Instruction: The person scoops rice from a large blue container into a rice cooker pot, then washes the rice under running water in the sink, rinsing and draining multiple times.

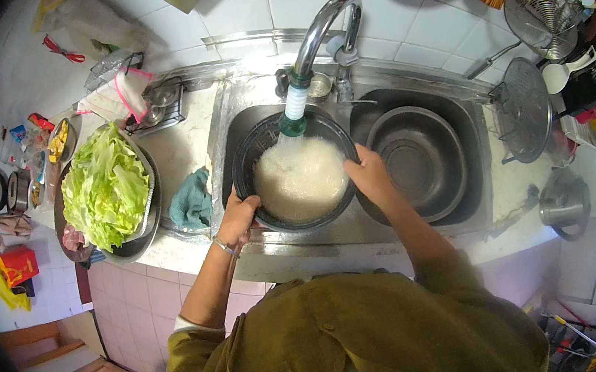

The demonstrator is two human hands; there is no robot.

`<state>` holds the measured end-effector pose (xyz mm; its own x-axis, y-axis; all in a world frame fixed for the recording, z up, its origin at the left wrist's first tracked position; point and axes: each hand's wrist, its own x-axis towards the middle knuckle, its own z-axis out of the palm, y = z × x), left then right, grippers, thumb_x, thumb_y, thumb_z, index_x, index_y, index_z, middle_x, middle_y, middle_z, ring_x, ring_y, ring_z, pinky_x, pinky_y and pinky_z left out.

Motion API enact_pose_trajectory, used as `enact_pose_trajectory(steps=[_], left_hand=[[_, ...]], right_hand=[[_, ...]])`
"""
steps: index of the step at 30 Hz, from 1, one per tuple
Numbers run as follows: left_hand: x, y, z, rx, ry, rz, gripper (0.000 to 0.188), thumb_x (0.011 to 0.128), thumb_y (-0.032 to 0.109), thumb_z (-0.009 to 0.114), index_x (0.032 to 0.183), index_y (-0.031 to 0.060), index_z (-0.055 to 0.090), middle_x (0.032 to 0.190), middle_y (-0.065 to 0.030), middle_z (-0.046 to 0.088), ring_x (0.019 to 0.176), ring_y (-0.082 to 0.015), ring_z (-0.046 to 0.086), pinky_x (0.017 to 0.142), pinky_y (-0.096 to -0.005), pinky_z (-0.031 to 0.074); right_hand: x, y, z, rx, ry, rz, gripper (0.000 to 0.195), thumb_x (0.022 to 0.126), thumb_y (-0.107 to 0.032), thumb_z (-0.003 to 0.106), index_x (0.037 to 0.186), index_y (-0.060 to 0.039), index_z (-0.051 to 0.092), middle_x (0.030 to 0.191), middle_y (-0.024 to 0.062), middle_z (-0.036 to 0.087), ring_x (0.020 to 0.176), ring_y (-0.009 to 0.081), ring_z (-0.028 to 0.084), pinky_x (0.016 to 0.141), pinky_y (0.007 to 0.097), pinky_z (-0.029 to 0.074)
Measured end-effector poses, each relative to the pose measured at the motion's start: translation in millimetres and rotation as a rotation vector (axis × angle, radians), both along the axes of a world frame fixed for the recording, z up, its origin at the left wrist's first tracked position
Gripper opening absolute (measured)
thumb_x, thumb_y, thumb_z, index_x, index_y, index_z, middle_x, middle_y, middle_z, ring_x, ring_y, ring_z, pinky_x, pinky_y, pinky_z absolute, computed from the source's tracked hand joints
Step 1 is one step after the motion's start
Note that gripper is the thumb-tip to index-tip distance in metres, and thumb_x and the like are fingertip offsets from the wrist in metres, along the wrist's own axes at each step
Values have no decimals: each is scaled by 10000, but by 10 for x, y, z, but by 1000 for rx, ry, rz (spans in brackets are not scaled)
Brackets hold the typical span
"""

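Observation:
Both my hands hold a dark round pot (237, 162) over the left basin of the steel sink. My left hand (239, 215) grips its near left rim, thumb on top. On the right side of the rim, my right hand (370, 172) has its thumb over the edge and its fingers partly hidden. White rice (303, 180) lies in cloudy water inside. From the faucet's flexible nozzle (294, 109), water (288, 140) runs into the pot. The chrome faucet (313, 36) arches above.
A metal basin (416, 160) sits in the right sink bowl. Left on the counter are a tray of lettuce (105, 187), a teal cloth (191, 199) and a wire rack (169, 115). A mesh strainer (542, 16), a round rack (523, 108) and a metal pot (564, 203) stand at right.

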<state>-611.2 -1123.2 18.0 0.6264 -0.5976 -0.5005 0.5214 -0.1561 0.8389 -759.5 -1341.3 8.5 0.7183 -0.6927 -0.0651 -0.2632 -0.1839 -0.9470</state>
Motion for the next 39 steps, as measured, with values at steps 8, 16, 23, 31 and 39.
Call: enact_pose_trajectory(steps=[8,16,23,31,39], left_hand=[[-34,-40,89,207,-123,-163,520,775,35,485,1277,50,350,951,-118,579,610,-162,589,381,-241,483],[-15,-113,-108,36,-72,-38,518,779,42,488,1275,42,339,979,-123,571,603,-153,589,407,-250,510],[-257,-137,-178,-57,-25,92,489,768,-13,466,1243,54,369,942,-121,578,595,-149,587,396,-232,490],[-415,-227,50,88,8,57,488,760,-55,447,1231,58,397,976,-70,562,706,-150,562,541,-244,476],[-413,-259,-53,26,-20,37,517,769,-49,450,1268,57,361,1014,-88,567,726,-150,579,508,-229,473]], right_hand=[[-163,-126,219,-112,114,82,327,755,-125,535,1045,24,570,788,166,621,684,193,579,660,312,453],[17,-291,27,37,-20,99,415,759,-111,525,1157,7,533,821,124,636,708,160,569,665,300,451],[-74,-321,-75,-59,18,109,375,761,-125,543,1113,5,560,780,117,612,691,159,561,657,308,456],[95,-893,-206,-280,134,-53,391,832,-331,581,1038,1,592,851,166,628,778,256,602,716,368,468],[381,-1346,-414,-596,154,-6,362,849,-315,563,1045,-12,601,927,229,618,840,363,589,749,377,462]])
